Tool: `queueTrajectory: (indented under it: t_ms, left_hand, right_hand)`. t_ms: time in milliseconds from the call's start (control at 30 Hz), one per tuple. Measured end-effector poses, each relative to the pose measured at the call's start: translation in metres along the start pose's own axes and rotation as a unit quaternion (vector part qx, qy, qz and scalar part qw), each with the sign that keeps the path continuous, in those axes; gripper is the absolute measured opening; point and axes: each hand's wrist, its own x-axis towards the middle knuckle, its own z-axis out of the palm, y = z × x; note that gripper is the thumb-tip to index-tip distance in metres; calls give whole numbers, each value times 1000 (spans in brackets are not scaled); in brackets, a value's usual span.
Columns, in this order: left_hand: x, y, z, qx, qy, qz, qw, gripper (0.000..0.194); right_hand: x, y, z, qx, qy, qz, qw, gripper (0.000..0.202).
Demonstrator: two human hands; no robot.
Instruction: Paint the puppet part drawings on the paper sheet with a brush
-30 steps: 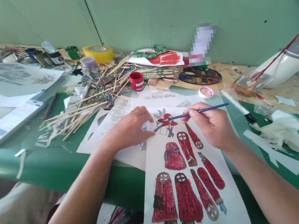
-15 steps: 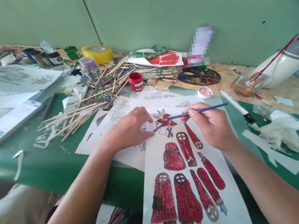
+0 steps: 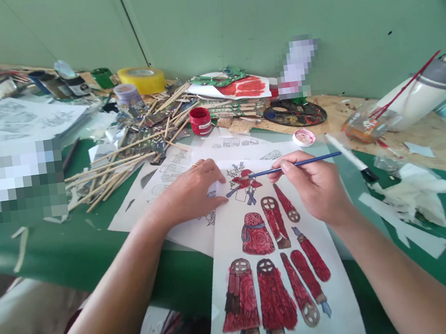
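Pinched in my right hand (image 3: 315, 185) is a thin blue paintbrush (image 3: 304, 162), its tip on a small figure drawing (image 3: 245, 181) partly coloured red. That figure is at the top of a long white sheet (image 3: 231, 231) bearing several red costume and limb pieces with brown and blue parts. My left hand (image 3: 193, 192) rests at the sheet's upper left, thumb and fingers apart, holding nothing. A jar of red paint (image 3: 200, 121) stands open beyond the hands, with its white lid (image 3: 304, 137) lying to the right.
Wooden sticks (image 3: 118, 174) lie in a heap at left. Yellow tape (image 3: 142, 80) and paint jars line the back. A dark palette (image 3: 294, 112) sits near the wall. At right are a white marker (image 3: 352, 157), crumpled tissue (image 3: 423, 191) and a tilted white bottle (image 3: 421, 91).
The brush tip has shifted slightly right across the red part of the figure. My left hand stays in place on the paper. The whole view has moved a little.
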Motion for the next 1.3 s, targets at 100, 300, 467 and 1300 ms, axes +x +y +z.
queueTrajectory:
  t_ms: [100,300,467,1300]
  left_hand:
    - [0,0,0,1,-1,3,1000,27]
    - [0,1,0,-8,0,-8,1000,26]
    - [0,1,-1,-7,-5,-10,1000,27]
    - [0,2,-1,-8,-1,-11,1000,26]
  right_hand:
    - [0,2,1,-3,-12,1,1000,19]
    - [0,5,0,-12,-12,5,1000,21]
    - [1,1,-3,-4,7,6,1000,18]
    - [-1,2,1,9,-20,6,1000,21]
